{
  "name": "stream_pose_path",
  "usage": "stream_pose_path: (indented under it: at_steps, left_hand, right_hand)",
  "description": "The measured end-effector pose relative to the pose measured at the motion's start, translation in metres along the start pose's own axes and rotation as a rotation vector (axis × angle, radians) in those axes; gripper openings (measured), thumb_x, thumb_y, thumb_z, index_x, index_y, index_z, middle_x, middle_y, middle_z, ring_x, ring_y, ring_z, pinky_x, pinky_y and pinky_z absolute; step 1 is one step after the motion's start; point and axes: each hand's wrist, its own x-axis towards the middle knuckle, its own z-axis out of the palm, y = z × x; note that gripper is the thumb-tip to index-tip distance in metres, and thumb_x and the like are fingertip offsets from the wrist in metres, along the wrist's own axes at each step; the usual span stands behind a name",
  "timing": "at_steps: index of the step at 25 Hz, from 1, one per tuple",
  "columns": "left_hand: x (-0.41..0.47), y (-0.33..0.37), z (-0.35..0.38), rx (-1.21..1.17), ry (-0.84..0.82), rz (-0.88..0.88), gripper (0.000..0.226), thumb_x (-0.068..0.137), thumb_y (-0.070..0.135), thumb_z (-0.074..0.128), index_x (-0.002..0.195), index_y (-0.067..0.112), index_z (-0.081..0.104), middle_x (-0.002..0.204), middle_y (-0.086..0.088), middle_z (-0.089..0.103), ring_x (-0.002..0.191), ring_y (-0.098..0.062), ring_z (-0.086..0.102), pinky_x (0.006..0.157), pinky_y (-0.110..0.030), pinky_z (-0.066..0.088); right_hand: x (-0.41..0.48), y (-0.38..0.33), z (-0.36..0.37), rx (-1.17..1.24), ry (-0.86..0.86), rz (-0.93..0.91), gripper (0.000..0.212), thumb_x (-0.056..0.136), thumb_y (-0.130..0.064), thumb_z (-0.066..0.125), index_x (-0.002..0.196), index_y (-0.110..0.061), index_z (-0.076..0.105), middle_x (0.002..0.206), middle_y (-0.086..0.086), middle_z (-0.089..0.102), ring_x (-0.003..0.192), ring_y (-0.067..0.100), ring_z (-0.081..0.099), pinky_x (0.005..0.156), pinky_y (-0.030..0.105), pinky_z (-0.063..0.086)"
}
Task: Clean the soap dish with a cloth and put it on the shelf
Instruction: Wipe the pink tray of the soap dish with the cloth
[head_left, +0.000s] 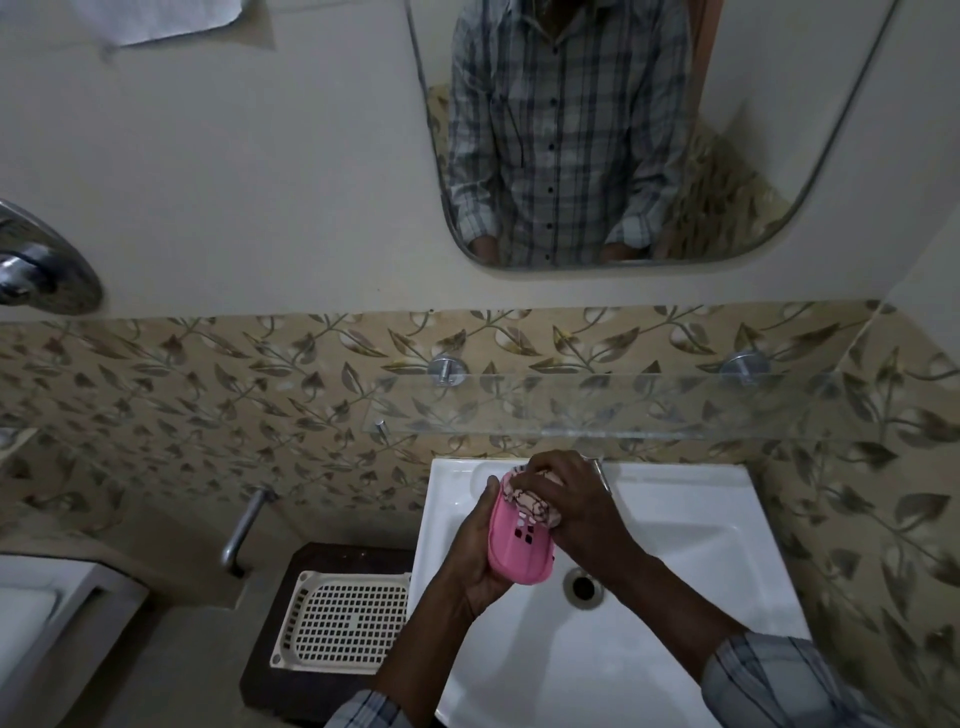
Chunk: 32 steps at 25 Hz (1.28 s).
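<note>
A pink plastic soap dish (517, 551) with small drain holes is held over the white sink (675, 519). My left hand (475, 556) grips it from the left side and underneath. My right hand (571, 504) presses a bunched, patterned pink-and-white cloth (530, 501) into the dish's far end. Most of the cloth is hidden under my fingers. A clear glass shelf (597, 405) on two metal pegs hangs on the wall just above the sink, with nothing on it.
The sink drain (584, 586) lies right of the dish. A cream perforated tray (340, 621) sits on a dark stand left of the sink. A metal wall tap (244, 525) sticks out beside it. A mirror (623, 130) hangs above the shelf.
</note>
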Motion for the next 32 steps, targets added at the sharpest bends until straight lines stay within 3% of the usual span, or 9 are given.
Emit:
stream_pose_path:
  at_steps: [4, 7, 13, 16, 18, 21, 25, 29, 32]
  left_hand:
    - [0.008, -0.004, -0.005, 0.060, 0.035, 0.137, 0.052, 0.096, 0.047, 0.045, 0.122, 0.008, 0.067, 0.113, -0.017, 0.073, 0.101, -0.030, 0.068, 0.090, -0.043, 0.055]
    - [0.011, -0.014, -0.007, 0.125, 0.114, 0.178, 0.054, 0.092, 0.052, 0.046, 0.119, 0.011, 0.068, 0.112, -0.017, 0.075, 0.100, -0.030, 0.073, 0.079, -0.042, 0.061]
    - [0.022, -0.024, -0.008, 0.115, 0.275, 0.331, 0.063, 0.091, 0.059, 0.049, 0.132, 0.013, 0.059, 0.119, -0.022, 0.071, 0.111, -0.036, 0.068, 0.098, -0.052, 0.053]
    - [0.026, -0.029, -0.009, 0.283, 0.305, 0.436, 0.068, 0.090, 0.069, 0.046, 0.140, 0.023, 0.053, 0.132, -0.016, 0.064, 0.119, -0.030, 0.064, 0.105, -0.052, 0.049]
    - [0.027, -0.030, -0.011, 0.387, 0.263, 0.509, 0.069, 0.087, 0.073, 0.046, 0.142, 0.032, 0.048, 0.139, -0.011, 0.059, 0.126, -0.027, 0.059, 0.108, -0.053, 0.046]
    - [0.029, -0.020, -0.017, 0.451, 0.212, 0.495, 0.076, 0.085, 0.076, 0.047, 0.142, 0.027, 0.049, 0.142, -0.013, 0.057, 0.132, -0.033, 0.053, 0.111, -0.057, 0.040]
    - [0.014, -0.001, -0.033, -0.041, 0.141, 0.213, 0.084, 0.092, 0.067, 0.040, 0.143, 0.002, 0.047, 0.123, -0.030, 0.064, 0.108, -0.039, 0.066, 0.097, -0.054, 0.053]
    - [0.003, 0.004, -0.039, -0.271, 0.014, 0.120, 0.089, 0.092, 0.069, 0.032, 0.139, -0.005, 0.049, 0.118, -0.032, 0.063, 0.098, -0.041, 0.068, 0.083, -0.051, 0.060]
    - [0.000, 0.000, -0.028, -0.188, -0.025, 0.070, 0.085, 0.090, 0.066, 0.037, 0.137, -0.003, 0.051, 0.117, -0.029, 0.063, 0.097, -0.039, 0.066, 0.086, -0.050, 0.057]
  right_hand:
    - [-0.001, -0.015, 0.006, -0.008, -0.088, 0.422, 0.031, 0.079, -0.003, 0.065, 0.107, -0.013, 0.070, 0.103, 0.005, 0.061, 0.098, 0.024, 0.058, 0.072, 0.030, 0.047]
    - [0.003, -0.017, 0.005, 0.082, -0.198, 0.679, 0.013, 0.082, -0.008, 0.062, 0.094, -0.006, 0.066, 0.097, 0.010, 0.066, 0.095, 0.027, 0.064, 0.071, 0.032, 0.048]
    - [-0.001, -0.028, 0.009, 0.237, -0.356, 0.931, 0.019, 0.086, -0.014, 0.056, 0.096, 0.000, 0.064, 0.093, 0.014, 0.069, 0.086, 0.028, 0.067, 0.063, 0.026, 0.048]
    - [-0.002, -0.033, 0.007, 0.378, -0.327, 1.038, 0.019, 0.085, -0.015, 0.054, 0.095, -0.001, 0.064, 0.090, 0.013, 0.069, 0.080, 0.024, 0.068, 0.057, 0.025, 0.051]
    - [0.000, -0.036, 0.003, 0.519, -0.297, 1.073, 0.019, 0.084, -0.013, 0.055, 0.091, -0.001, 0.067, 0.088, 0.015, 0.072, 0.081, 0.027, 0.071, 0.068, 0.034, 0.059]
    - [0.005, -0.032, -0.013, 1.055, -0.247, 1.076, 0.017, 0.087, 0.001, 0.058, 0.095, 0.004, 0.073, 0.097, 0.026, 0.073, 0.089, 0.036, 0.072, 0.087, 0.048, 0.058]
    - [0.004, 0.002, -0.042, 1.516, -0.007, 1.071, 0.037, 0.080, 0.009, 0.058, 0.117, 0.012, 0.062, 0.108, 0.030, 0.068, 0.091, 0.036, 0.069, 0.084, 0.044, 0.058]
    - [-0.018, 0.018, -0.043, 1.484, 0.144, 1.181, 0.028, 0.096, -0.003, 0.052, 0.123, 0.002, 0.061, 0.107, 0.021, 0.072, 0.090, 0.033, 0.072, 0.079, 0.049, 0.058]
    - [-0.015, -0.004, -0.035, 1.010, 0.096, 0.890, 0.029, 0.095, -0.007, 0.060, 0.122, -0.017, 0.066, 0.116, 0.004, 0.073, 0.098, 0.013, 0.072, 0.084, 0.035, 0.060]
